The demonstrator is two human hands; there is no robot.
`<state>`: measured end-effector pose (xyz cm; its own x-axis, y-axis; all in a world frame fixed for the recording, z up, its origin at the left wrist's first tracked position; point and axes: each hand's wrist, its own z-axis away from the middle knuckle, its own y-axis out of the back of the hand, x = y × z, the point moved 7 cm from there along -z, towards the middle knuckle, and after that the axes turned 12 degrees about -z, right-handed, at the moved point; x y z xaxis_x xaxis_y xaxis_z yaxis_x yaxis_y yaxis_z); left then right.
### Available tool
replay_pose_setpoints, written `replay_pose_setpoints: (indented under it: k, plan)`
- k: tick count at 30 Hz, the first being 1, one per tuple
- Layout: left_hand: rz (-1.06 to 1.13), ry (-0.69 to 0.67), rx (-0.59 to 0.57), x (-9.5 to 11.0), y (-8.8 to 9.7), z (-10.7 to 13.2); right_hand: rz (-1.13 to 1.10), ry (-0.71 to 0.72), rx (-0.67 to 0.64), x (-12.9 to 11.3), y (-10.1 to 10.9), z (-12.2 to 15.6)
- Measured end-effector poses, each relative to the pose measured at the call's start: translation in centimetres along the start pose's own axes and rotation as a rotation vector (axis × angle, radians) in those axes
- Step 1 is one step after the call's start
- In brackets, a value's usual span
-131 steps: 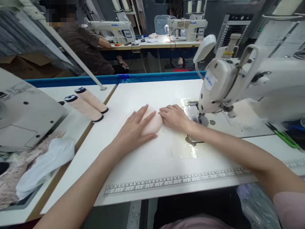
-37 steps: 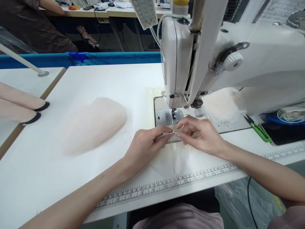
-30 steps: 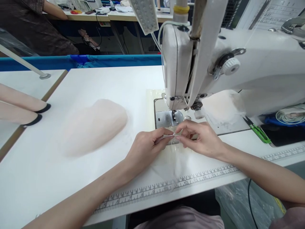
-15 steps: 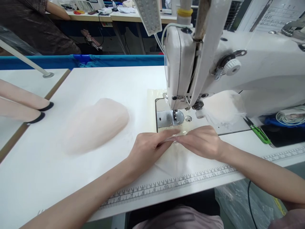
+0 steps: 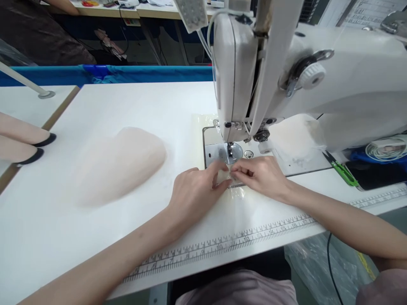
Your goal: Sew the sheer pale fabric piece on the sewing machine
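A white sewing table (image 5: pixel 104 237) with a printed ruler (image 5: pixel 229 243) along its near edge fills the view, a white sewing machine (image 5: pixel 286 80) standing at its right. The left hand (image 5: pixel 195 192) and right hand (image 5: pixel 262 176) meet just in front of the needle plate (image 5: pixel 219 152), fingertips pressed together on a small pale fabric piece (image 5: pixel 224 177) (thin, almost see-through). It lies flat on the table, its long axis running roughly left to right, its far edge at the presser foot; the fingers hide most of it. Well to the left lies a heap of pale pink fabric (image 5: pixel 122 163). Two thread cones (image 5: pixel 22 142) lie at the far left, and green snips (image 5: pixel 341 171) rest right of the machine.
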<state>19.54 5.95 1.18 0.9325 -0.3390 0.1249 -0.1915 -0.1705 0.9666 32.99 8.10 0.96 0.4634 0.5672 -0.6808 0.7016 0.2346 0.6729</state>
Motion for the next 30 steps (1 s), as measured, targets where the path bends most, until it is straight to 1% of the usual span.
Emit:
replay_pose_setpoints:
  k: [2, 5, 6, 8, 9, 11, 15, 18, 21, 23, 26, 30]
  plan:
    - [-0.098, -0.066, 0.119, 0.5, 0.5, 0.1, 0.019, -0.033, 0.012, 0.6, -0.2, -0.3]
    - [-0.246, -0.233, 0.340, 2.0, 1.8, 1.0, 0.003, -0.065, 0.034, 0.8, -0.2, -0.6]
    - [-0.282, -0.289, 0.385, 2.5, 2.1, 1.4, -0.007, -0.077, 0.039, 0.8, -0.1, -0.7]
    - [-0.327, -0.377, 0.430, 3.4, 2.3, 2.2, -0.027, -0.103, 0.044, 0.8, -0.1, -0.8]
    - [-0.343, -0.409, 0.434, 3.7, 2.3, 2.5, -0.034, -0.116, 0.047, 0.9, -0.1, -0.9]
    - [-0.364, -0.439, 0.405, 4.1, 2.2, 2.9, -0.040, -0.131, 0.047, 0.9, 0.0, -0.9]
    - [-0.356, -0.426, 0.325, 4.1, 1.8, 3.1, 0.036, -0.105, 0.067, 1.1, 0.6, -0.6]
    - [-0.320, -0.417, 0.297, 3.9, 1.8, 2.9, 0.151, -0.102, 0.135, 1.5, 1.5, -0.4]
    - [-0.291, -0.419, 0.279, 3.8, 1.8, 2.7, 0.188, -0.133, 0.132, 2.0, 1.5, -0.6]
    - [-0.268, -0.426, 0.262, 3.7, 1.8, 2.6, 0.154, -0.159, 0.112, 2.2, 1.1, -1.0]
    - [-0.229, -0.427, 0.249, 3.6, 1.9, 2.5, 0.042, -0.201, 0.114, 2.5, 0.8, -1.5]
    - [-0.201, -0.425, 0.250, 3.5, 1.9, 2.5, -0.106, -0.173, 0.091, 2.2, 0.5, -1.8]
